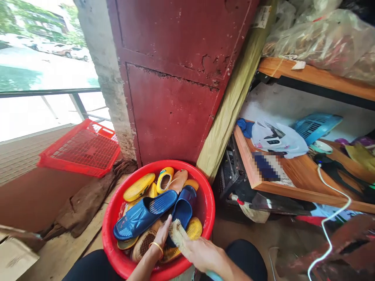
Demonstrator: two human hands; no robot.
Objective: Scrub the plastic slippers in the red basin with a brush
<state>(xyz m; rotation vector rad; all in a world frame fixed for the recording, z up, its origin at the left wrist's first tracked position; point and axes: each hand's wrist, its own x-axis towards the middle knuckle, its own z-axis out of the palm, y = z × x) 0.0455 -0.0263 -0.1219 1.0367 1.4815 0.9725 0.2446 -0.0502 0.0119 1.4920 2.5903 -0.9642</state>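
A red basin (211,203) between my knees holds several slippers and shoes. My left hand (160,239), with a gold-coloured bangle at the wrist, grips the near end of a blue slipper (184,208); the fingertips are partly hidden. A scrubbing brush (177,233) with pale bristles is in my right hand (205,253). Its bristles lie against the near part of that slipper, right beside my left thumb. Another blue slipper (131,221) rests across the pile to the left. Around them are a yellow shoe (164,179), a tan shoe (179,179) and a yellow sole (139,187).
Behind the basin stands a dark red metal door (172,113). A red plastic crate (84,150) sits at left, above a brown cloth (79,210). On the right, a wooden shelf (304,171) carries a plastic bag (275,136) and a blue fan (318,127); a white cable (328,230) hangs down.
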